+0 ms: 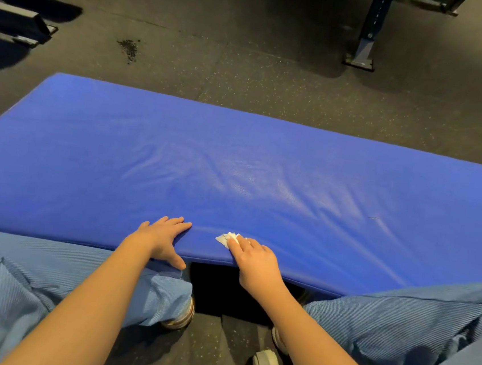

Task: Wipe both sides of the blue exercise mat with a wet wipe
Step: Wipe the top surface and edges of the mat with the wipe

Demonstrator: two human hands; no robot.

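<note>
The blue exercise mat lies flat across the dark floor, its near edge resting over my knees. My left hand lies on that near edge with fingers spread on top and the thumb hooked down over the front. My right hand presses a crumpled white wet wipe onto the mat just right of the left hand; the wipe pokes out from under the fingertips. Both hands sit close together near the middle of the mat's front edge.
Speckled rubber floor surrounds the mat. A metal rack foot stands at the back right and machine bases at the back left. A patch of dark crumbs lies on the floor. My legs in blue trousers flank the hands.
</note>
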